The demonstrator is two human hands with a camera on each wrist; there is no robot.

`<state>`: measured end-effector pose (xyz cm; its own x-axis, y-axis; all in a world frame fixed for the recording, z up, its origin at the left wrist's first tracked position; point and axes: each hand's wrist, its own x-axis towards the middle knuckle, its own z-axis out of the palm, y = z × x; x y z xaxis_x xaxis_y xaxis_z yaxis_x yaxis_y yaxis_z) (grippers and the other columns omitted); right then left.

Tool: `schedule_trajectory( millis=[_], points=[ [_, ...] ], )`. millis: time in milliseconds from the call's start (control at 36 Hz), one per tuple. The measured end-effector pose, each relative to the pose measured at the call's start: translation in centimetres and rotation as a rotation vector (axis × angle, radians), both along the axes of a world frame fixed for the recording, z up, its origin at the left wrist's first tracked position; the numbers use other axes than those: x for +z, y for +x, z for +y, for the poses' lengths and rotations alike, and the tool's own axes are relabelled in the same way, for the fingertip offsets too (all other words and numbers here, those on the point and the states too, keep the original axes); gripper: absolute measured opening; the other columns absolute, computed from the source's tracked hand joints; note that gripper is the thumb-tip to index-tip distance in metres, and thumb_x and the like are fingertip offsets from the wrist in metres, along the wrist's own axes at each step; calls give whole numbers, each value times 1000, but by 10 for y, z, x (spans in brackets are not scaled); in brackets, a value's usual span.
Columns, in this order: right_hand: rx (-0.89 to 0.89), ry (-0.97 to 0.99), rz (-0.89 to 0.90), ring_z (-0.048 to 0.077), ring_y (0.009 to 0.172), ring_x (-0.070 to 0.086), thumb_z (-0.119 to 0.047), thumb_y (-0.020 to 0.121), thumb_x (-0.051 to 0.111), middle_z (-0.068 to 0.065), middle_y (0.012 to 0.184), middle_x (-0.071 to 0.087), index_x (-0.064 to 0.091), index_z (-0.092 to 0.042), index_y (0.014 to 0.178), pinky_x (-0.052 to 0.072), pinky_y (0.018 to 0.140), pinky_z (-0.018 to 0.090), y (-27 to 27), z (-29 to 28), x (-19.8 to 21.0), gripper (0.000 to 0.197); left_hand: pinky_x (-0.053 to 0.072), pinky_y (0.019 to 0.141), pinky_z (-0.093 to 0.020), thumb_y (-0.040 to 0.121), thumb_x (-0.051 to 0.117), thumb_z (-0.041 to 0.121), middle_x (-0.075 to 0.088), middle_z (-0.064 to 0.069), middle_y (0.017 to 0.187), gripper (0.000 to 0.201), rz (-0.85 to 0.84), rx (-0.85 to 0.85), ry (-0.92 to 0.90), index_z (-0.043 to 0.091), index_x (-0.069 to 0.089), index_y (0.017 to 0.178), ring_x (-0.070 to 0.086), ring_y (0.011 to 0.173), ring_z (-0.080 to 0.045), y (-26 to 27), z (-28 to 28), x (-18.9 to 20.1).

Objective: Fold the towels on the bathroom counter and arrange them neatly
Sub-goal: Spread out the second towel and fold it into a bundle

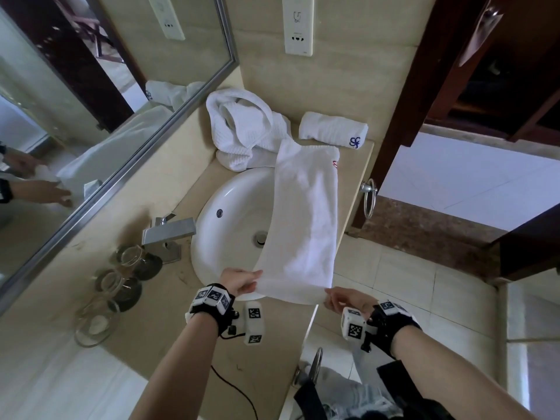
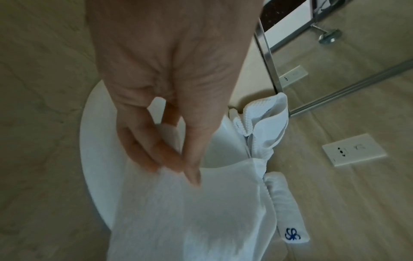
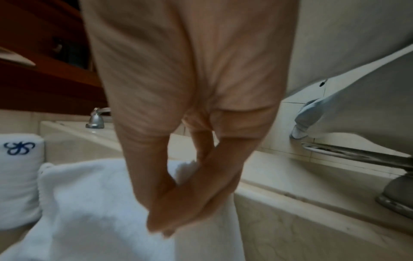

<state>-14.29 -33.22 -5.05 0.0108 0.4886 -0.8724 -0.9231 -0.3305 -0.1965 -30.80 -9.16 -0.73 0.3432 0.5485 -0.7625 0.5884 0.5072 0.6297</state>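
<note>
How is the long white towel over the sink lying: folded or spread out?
Spread out. The towel stretches lengthwise across the sink, its near corners pinched by the left hand and right hand; whether it is doubled, cannot tell.

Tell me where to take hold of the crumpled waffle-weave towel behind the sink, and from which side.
Grip the waffle-weave towel by its raised ridged hem at the top, coming from above on the sink side. The flat towel covers its near right end, and both hands are busy holding that one.
</note>
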Motion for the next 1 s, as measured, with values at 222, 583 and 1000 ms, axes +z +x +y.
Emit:
schedule_trajectory(
  millis=[222,583,1000],
  points=[
    [-55,-108,30,6,33,46,-3,89,55,13,58,50,53,11,92,38,33,8,3,-2,4,14,59,54,-25,82,58,-19,59,-18,83,14,-53,-70,-155,-10,55,91,64,74,-26,5,7,14],
    [-164,-182,-24,8,22,46,-8,96,46,12,48,56,50,-4,72,36,29,9,5,16,-8,25,49,49,-27,83,73,28,57,-10,58,36,251,-350,206,4,54,66,54,41,-17,11,6,-9],
    [395,-262,-561,11,45,46,-15,86,63,10,80,62,51,-13,121,34,37,17,1,9,12,37,50,54,-23,75,78,21,61,-12,64,28,337,-304,155,0,61,80,58,50,-19,28,15,-13]
  ],
)
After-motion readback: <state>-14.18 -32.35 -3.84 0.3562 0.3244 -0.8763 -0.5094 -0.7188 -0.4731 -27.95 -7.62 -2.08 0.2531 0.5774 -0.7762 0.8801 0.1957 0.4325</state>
